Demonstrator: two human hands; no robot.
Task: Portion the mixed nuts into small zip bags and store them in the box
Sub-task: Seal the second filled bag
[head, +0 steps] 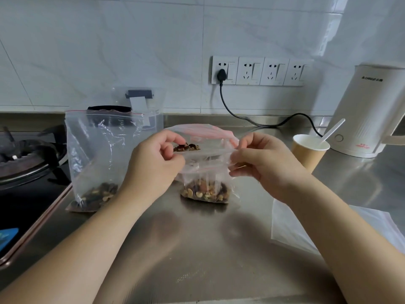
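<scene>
Your left hand and right hand each pinch a top corner of the small zip bag, held upright mid-tabletop, its nuts settled at the bottom touching the steel. Big nut bag stands left beside the stove. Kettle far right, paper cup with spoon just beside it. Empty bags lie flat at your right forearm.

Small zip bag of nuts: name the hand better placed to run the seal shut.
Probably the right hand: it pinches the small zip bag at the strip's right end. The left hand grips the other end and can anchor.
</scene>
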